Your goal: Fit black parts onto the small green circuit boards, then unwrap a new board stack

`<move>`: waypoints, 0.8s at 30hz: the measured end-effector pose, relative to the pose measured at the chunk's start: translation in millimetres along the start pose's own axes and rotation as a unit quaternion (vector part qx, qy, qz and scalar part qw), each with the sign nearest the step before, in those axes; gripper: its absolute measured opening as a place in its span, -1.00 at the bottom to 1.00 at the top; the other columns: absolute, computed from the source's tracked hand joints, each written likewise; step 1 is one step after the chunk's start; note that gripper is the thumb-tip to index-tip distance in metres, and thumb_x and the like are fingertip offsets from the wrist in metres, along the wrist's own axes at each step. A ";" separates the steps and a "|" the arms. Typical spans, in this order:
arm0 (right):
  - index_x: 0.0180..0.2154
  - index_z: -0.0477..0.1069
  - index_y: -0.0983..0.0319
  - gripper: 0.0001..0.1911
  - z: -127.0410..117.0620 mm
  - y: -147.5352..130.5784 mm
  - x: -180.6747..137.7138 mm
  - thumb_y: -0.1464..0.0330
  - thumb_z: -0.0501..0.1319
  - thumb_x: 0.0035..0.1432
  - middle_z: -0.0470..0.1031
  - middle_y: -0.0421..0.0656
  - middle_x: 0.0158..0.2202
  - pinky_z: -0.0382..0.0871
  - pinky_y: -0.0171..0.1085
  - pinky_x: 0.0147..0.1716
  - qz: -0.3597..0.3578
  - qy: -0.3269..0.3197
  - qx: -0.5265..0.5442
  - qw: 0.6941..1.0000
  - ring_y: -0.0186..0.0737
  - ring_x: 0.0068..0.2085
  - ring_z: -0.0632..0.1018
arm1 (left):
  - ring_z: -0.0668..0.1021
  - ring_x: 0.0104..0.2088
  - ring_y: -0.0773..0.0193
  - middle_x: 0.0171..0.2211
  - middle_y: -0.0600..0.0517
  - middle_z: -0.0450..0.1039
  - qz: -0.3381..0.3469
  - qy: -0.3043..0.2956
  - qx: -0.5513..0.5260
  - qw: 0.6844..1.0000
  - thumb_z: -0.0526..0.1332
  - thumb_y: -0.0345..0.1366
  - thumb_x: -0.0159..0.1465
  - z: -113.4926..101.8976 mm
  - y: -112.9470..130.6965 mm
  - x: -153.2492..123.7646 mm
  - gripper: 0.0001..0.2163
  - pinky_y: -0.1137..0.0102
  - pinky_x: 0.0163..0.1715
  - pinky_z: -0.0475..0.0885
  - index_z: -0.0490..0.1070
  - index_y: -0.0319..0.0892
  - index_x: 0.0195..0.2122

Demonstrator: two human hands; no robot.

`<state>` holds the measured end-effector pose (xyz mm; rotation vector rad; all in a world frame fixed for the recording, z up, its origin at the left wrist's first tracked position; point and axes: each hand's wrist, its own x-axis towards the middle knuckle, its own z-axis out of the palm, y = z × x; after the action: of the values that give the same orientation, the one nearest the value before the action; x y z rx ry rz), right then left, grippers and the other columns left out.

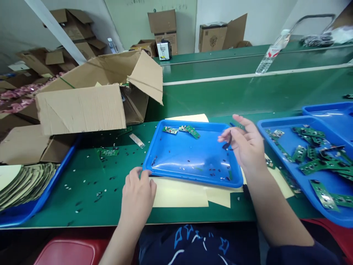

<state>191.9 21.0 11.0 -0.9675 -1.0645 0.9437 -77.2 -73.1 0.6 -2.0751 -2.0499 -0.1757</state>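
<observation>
A blue tray (176,154) lies in front of me, with a few small green circuit boards (193,131) near its far edge and several tiny dark and light bits scattered on its floor. My left hand (138,195) rests at the tray's near left corner, fingers apart and curved downward, gripping nothing visible. Over the tray's right side, my right hand (246,145) is raised with thumb and fingers pinched around a thin dark item (227,142); blur keeps me from telling its kind. Sheets of yellow paper (179,193) lie beneath the tray.
On the right, another blue tray (281,127) carries many green boards. An open cardboard box (82,110) stands at left, beyond a stack of round-edged sheets (30,184). Loose bits and a board (109,152) lie on the green table. A water bottle (271,55) stands behind.
</observation>
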 end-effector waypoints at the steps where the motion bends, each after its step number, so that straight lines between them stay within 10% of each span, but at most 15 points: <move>1: -0.02 0.23 0.12 -0.64 0.4 4.0 -1.0 0.33 0.15 0.11 0.47 -0.26 -0.43 0.48 -0.16 -0.32 0.006 -0.006 -0.006 1.000 -0.27 -0.44 0.54 | 0.45 -0.19 0.00 -0.17 -0.23 0.31 0.027 0.004 -0.036 0.999 0.04 -0.35 0.21 -4.4 5.0 13.0 -0.79 0.18 -0.27 0.43 0.41 -0.28 -0.21; 12: -0.02 0.21 0.18 -0.65 3.3 18.3 -7.6 0.33 0.14 0.13 0.40 -0.33 -0.51 0.49 -0.16 -0.32 0.005 -0.070 0.025 0.997 -0.37 -0.55 0.46 | 0.42 -0.04 0.05 -0.15 -0.18 0.41 0.309 -0.124 -0.115 0.936 0.06 -0.54 0.21 32.6 105.2 177.0 -0.80 0.22 -0.07 0.29 0.45 -0.27 -0.27; 22: 0.10 0.17 0.17 -0.49 5.0 19.6 -19.2 0.36 0.20 0.10 0.45 -0.22 -0.39 0.49 -0.20 -0.36 -0.053 -0.122 -0.108 0.985 -0.31 -0.45 0.49 | 0.49 -0.37 0.18 -0.38 -0.05 0.38 0.205 -0.123 -0.244 0.940 0.10 -0.37 0.22 21.9 92.6 153.9 -0.93 0.35 -0.39 0.35 0.27 -0.25 -0.30; 24: 0.15 0.12 0.13 -0.52 5.4 19.7 -22.7 0.38 0.09 0.19 0.49 -0.16 -0.25 0.49 -0.20 -0.32 -0.073 -0.146 -0.115 0.980 -0.33 -0.42 0.51 | 0.48 -0.46 0.28 -0.45 0.04 0.35 0.139 -0.152 -0.411 0.888 0.06 -0.31 0.25 14.5 91.1 132.1 -0.90 0.41 -0.47 0.35 0.21 -0.22 -0.27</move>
<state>179.1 6.2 -12.4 -0.9403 -1.4988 0.8722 15.4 58.4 11.5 -3.0344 -2.0005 -0.8450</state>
